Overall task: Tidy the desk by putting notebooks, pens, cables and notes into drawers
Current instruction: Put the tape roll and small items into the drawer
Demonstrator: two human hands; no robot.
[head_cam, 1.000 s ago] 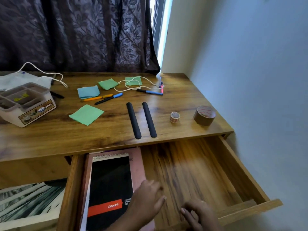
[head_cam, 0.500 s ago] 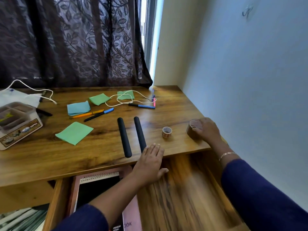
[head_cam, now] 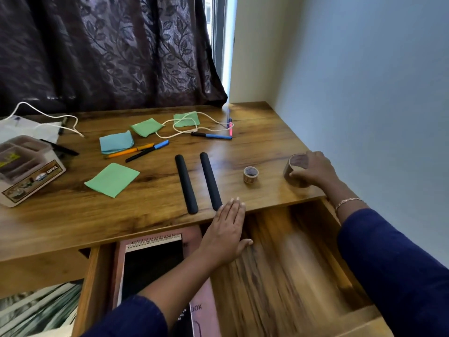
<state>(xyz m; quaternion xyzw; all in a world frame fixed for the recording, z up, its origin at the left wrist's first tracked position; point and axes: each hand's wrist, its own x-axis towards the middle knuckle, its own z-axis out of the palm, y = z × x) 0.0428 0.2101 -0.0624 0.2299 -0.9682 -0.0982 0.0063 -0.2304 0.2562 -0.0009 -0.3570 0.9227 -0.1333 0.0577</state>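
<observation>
The drawer (head_cam: 286, 276) under the desk stands pulled out; a black spiral notebook (head_cam: 153, 261) lies on a pink one (head_cam: 201, 310) in its left half. My left hand (head_cam: 226, 232) rests flat with straight fingers on the desk's front edge, beside the right one of two black rods (head_cam: 210, 181). My right hand (head_cam: 314, 170) grips the large brown tape roll (head_cam: 295, 169) and tilts it off the desk. On the desk lie green notes (head_cam: 111, 180), blue notes (head_cam: 116, 142), several pens (head_cam: 147, 152) and a white cable (head_cam: 187, 125).
A small tape roll (head_cam: 250, 174) stands between my hands. A plastic organiser box (head_cam: 26, 169) and white papers (head_cam: 26, 127) sit at the desk's left. A dark curtain (head_cam: 109, 49) hangs behind; the wall (head_cam: 364, 81) bounds the right side.
Both hands came up from the drawer's front; my left one settled on the desk edge, my right one reached the large tape roll, closed round it and tipped it up.
</observation>
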